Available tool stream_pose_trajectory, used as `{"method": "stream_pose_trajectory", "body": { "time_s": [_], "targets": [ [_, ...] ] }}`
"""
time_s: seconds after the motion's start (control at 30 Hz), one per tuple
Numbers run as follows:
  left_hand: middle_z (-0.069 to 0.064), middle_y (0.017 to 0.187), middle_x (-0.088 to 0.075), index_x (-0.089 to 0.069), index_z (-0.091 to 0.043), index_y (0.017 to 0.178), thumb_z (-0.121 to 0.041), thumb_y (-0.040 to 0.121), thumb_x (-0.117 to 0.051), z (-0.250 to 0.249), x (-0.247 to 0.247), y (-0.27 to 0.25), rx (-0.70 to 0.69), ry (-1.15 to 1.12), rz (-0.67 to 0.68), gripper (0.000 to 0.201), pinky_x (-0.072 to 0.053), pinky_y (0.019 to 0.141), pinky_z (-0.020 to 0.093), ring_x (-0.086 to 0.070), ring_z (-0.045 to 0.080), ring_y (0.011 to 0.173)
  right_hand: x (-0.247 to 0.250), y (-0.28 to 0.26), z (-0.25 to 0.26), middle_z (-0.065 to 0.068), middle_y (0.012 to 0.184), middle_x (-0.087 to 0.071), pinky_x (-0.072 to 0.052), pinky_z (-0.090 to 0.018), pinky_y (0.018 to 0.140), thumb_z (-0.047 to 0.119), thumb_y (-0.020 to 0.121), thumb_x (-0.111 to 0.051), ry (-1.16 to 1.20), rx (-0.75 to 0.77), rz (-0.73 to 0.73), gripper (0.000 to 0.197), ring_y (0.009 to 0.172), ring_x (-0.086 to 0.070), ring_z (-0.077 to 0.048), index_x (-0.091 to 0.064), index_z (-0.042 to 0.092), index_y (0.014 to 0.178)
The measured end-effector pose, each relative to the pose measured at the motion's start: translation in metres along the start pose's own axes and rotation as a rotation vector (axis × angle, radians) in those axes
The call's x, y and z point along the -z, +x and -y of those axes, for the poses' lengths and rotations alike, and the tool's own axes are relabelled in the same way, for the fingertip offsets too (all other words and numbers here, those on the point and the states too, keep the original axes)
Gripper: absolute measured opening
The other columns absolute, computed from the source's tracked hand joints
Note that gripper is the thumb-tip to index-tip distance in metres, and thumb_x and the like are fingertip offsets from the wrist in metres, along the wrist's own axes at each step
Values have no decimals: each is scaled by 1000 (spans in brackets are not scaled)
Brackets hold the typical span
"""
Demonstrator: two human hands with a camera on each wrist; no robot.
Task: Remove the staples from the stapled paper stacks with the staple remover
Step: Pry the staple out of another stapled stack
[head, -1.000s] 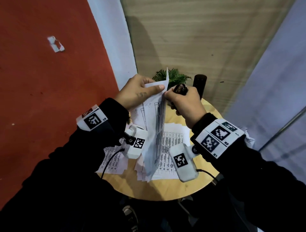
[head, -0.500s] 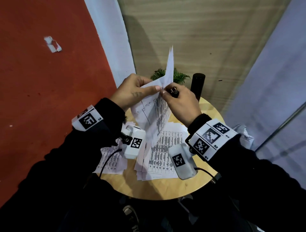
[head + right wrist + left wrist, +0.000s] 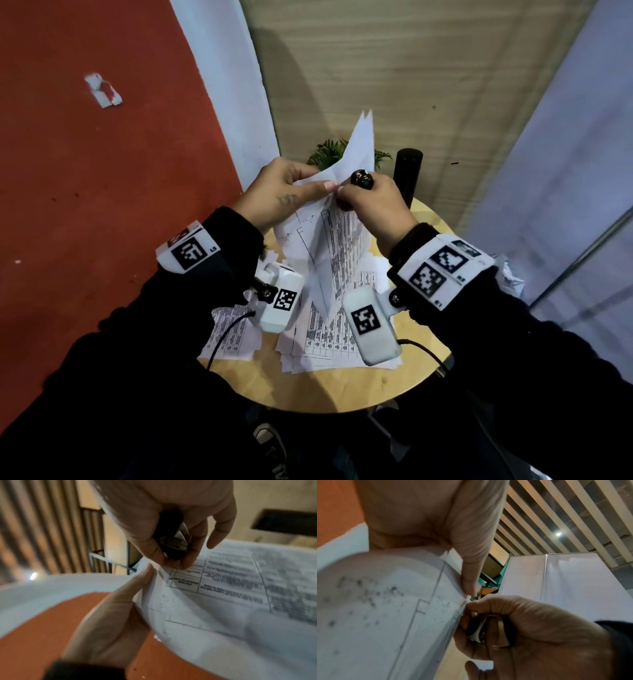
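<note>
A stapled stack of printed sheets is held up above the round wooden table. My left hand pinches its top corner between thumb and fingers, and one white sheet stands folded upward. My right hand grips the black staple remover in the palm while its thumb and forefinger pinch the paper corner beside my left thumb. The remover's metal claws show inside the right hand. The remover sits close against the paper edge. I cannot make out the staple itself.
More printed sheets lie spread on the table under my wrists, some overhanging the left edge. A small green plant and a black cylinder stand at the table's far side. Crumpled paper lies off the right edge.
The stack's top sheet has flipped upward and the stack has opened out. My right hand has shifted from holding the remover beside the paper to pinching the corner, next to my left thumb.
</note>
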State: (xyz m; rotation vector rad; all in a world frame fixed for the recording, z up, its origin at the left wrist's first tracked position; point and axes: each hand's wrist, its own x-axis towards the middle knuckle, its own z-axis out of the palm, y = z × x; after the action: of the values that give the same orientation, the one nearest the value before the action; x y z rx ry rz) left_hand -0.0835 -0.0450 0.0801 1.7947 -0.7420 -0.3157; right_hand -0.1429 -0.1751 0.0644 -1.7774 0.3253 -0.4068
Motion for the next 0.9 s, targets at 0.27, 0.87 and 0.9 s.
{"method": "stream_pose_trajectory", "body": {
  "time_s": [0.27, 0.87, 0.9],
  "targets": [
    [5, 67, -65, -72, -13, 71, -19, 75, -74, -9, 8, 4, 84, 65, 40, 8, -44, 58, 22, -56, 14, 61, -9, -5, 2, -5, 64, -53, -44, -38, 68, 23, 70, -62, -51, 66, -18, 15, 70, -51, -25, -57, 10, 65],
    [26, 92, -61, -63, 13, 99, -10, 83, -68, -14, -4, -3, 117, -100, -8, 28, -46, 67, 32, -56, 29, 78, -17, -24, -12, -9, 93, -62, -45, -40, 72, 24, 78, -50, -309, 472, -291, 24, 92, -57, -30, -59, 6, 90],
    [25, 89, -63, -63, 12, 99, -7, 87, -63, -13, -3, -2, 119, -107, -4, 23, -48, 65, 30, -58, 28, 77, -17, -23, -14, -9, 92, -62, -46, -40, 69, 23, 77, -51, -340, 511, -302, 22, 91, -57, -30, -59, 7, 89]
  ]
}}
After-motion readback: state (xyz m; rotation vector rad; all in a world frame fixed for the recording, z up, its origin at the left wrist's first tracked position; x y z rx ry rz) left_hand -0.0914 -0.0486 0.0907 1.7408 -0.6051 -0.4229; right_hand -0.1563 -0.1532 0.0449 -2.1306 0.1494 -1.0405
